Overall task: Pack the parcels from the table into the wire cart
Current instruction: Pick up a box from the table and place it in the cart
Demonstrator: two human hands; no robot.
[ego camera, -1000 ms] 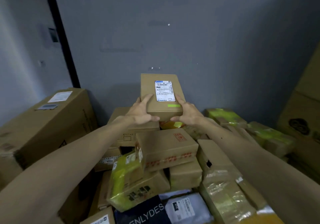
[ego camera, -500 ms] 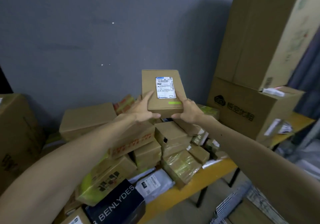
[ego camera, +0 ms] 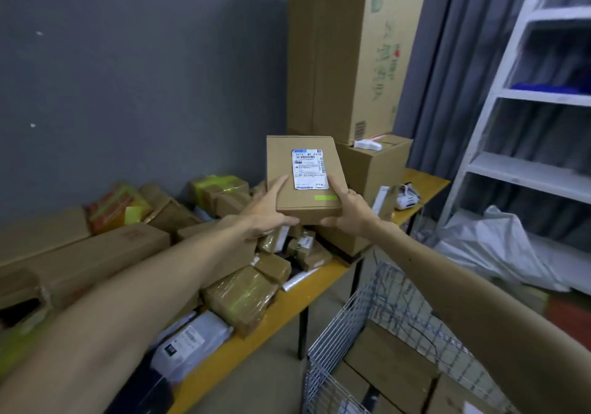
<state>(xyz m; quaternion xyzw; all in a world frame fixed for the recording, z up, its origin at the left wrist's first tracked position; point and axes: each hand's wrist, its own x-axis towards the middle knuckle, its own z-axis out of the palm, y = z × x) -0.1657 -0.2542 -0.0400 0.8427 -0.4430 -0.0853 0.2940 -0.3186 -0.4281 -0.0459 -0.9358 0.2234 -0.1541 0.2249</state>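
While both thumbs (ego camera: 278,184) lie flat on the top face and my other fingers curl under its near edge, I grip the box (ego camera: 281,164) by its two near corners, left hand (ego camera: 267,213) at mid-frame and right hand (ego camera: 347,210) just right of it. The box is in the air at the centre of the frame, label (ego camera: 309,168) up, clear of the table (ego camera: 256,340).

My grip is the same as half a second ago, but the view has swung right. The parcels (ego camera: 240,298), then under my hands, now lie at lower left. The cart (ego camera: 345,327), then a sliver in the lower right corner, now shows its wire wall, with brown cardboard inside, below my right forearm. A shelf (ego camera: 527,164) has come into view at the right edge. Stacked cartons (ego camera: 345,45) stand behind the box.
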